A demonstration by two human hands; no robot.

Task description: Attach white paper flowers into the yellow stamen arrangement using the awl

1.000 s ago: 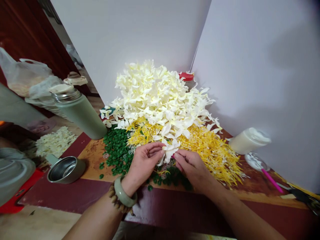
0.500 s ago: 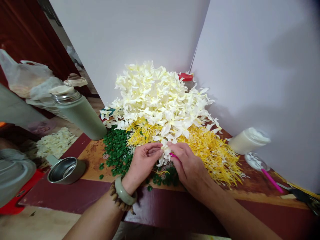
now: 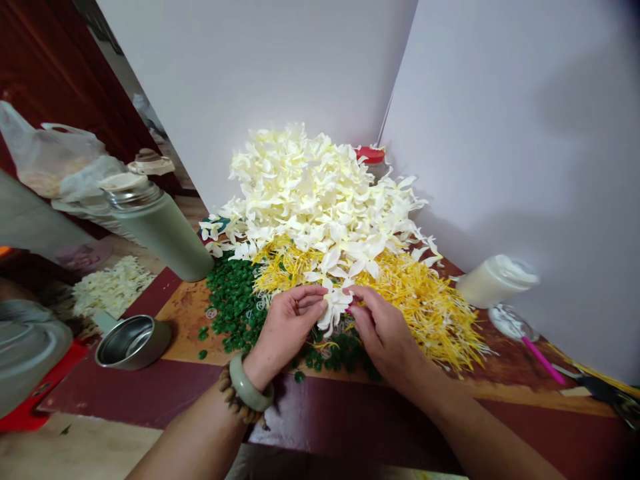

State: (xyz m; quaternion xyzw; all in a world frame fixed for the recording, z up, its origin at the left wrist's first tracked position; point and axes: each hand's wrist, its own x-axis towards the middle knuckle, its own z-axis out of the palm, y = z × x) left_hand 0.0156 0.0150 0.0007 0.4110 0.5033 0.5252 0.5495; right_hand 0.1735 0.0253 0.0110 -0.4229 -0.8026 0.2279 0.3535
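My left hand point(image 3: 285, 327) pinches a white artificial flower point(image 3: 335, 308) between thumb and fingers. On the flower's other side, my right hand point(image 3: 387, 330) is closed, its fingertips by the petals and a bit of a slim pink tool point(image 3: 349, 308) showing between them. Most of that tool is hidden by the fingers. Both hands are just in front of a pile of yellow stamens point(image 3: 425, 303) and a heap of white petal pieces point(image 3: 310, 187). Small green calyx-like pieces point(image 3: 235, 300) lie beside and below the left hand.
A green flask point(image 3: 163, 230) and its metal cup point(image 3: 133, 341) stand on the left of the table point(image 3: 310, 413). To the right are a white bottle point(image 3: 497, 280), a small dish of white paste point(image 3: 510, 321) and a pink stick point(image 3: 543, 360). White walls rise behind.
The flower's petals have turned and now spread wider between my hands. My right fingers have shifted slightly right, and less of the pink tool shows.
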